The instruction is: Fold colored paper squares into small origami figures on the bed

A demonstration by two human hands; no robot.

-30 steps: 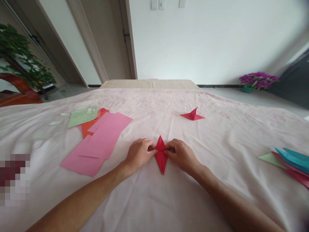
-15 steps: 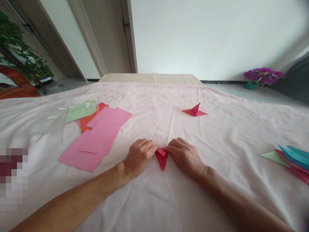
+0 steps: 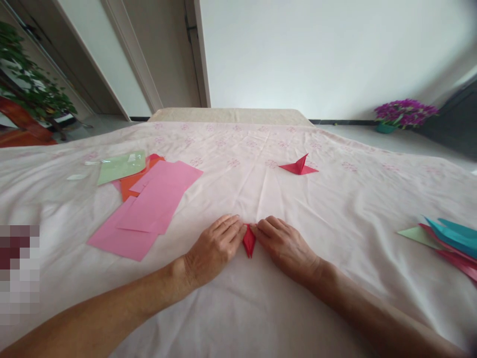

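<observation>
Where the cloth (image 3: 253, 298), pale pink with small printed flowers and soft wrinkles, spreads toward the viewer, a folded red paper (image 3: 249, 241) lies between the two hands, its narrow split point facing the near side. The left hand (image 3: 216, 248) has its fingers bent together and closed on the paper's left edge near the top; the right hand (image 3: 288, 248) grasps the opposite edge in the same way. Both thumbs are mostly hidden.

Beyond the right hand, well apart from it, a red paper figure (image 3: 300, 165) rests on the cloth with one point upright. To the left, overlapping pink sheets (image 3: 156, 199) partly cover an orange sheet (image 3: 128, 186), with a light green sheet (image 3: 121, 167) and clear plastic beside them; a small white slip (image 3: 76, 177) lies near. At the right edge are folded blue papers (image 3: 454, 238), with pale green and red ones against them.

Past the cloth's far edge is a beige covered surface (image 3: 231, 115), in front of a white wall (image 3: 298, 54) and a grey-brown door (image 3: 160, 54). Purple flowers (image 3: 406, 112) in a green pot (image 3: 386, 129) stand on the grey floor (image 3: 350, 134) at right; a leafy plant (image 3: 33, 79) and reddish wooden furniture (image 3: 22, 124) are at left.
</observation>
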